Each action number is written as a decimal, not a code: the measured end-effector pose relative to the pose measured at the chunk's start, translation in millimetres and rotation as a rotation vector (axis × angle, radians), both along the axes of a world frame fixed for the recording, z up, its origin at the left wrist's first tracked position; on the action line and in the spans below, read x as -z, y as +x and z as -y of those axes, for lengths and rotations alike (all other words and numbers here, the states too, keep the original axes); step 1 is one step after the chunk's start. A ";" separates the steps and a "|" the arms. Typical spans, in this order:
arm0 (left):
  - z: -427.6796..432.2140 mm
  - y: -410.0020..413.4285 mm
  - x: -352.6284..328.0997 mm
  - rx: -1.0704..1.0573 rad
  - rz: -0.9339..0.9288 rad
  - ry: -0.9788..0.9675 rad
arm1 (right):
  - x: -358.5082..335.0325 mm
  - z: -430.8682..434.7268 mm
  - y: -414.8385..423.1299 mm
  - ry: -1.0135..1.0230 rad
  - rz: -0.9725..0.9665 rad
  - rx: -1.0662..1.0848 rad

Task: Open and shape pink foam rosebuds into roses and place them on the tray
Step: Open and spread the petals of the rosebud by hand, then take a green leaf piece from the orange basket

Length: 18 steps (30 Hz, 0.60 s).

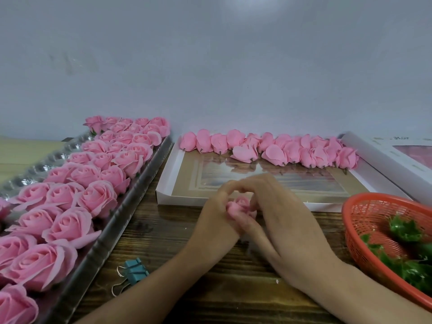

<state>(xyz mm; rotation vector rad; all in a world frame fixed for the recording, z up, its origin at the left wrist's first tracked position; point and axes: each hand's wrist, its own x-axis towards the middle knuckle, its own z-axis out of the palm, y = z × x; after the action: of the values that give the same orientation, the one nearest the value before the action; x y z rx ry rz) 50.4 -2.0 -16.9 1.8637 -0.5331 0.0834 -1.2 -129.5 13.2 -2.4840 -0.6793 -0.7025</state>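
Rosebud sat dead centre over the table, clamped between both hands. My left hand curled under it, and my right hand pinched its top petals. Bloom end faced up toward me, long axis roughly upright, stem end hidden. Tray at 9 o'clock held rows of opened roses. White box at 12 held closed buds along its far edge. Red basket at 3 held green leaves.
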 end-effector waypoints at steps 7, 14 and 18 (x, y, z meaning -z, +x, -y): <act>-3.0 -1.0 1.9 -0.044 -0.011 -0.092 | -80.0 21.4 -14.7 -0.414 -0.148 0.437; -3.2 -2.4 -0.7 -0.053 -0.060 -0.055 | -99.7 145.5 5.1 -0.388 -0.572 0.616; -3.5 -2.0 -1.0 -0.075 -0.077 -0.069 | -97.1 200.1 14.4 -0.337 -0.949 0.698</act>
<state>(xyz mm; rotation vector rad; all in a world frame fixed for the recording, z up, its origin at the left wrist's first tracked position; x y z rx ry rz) 48.4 1.5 -15.9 1.8117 -0.4025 0.0790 13.2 -329.5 110.4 -2.9172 0.4734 0.4692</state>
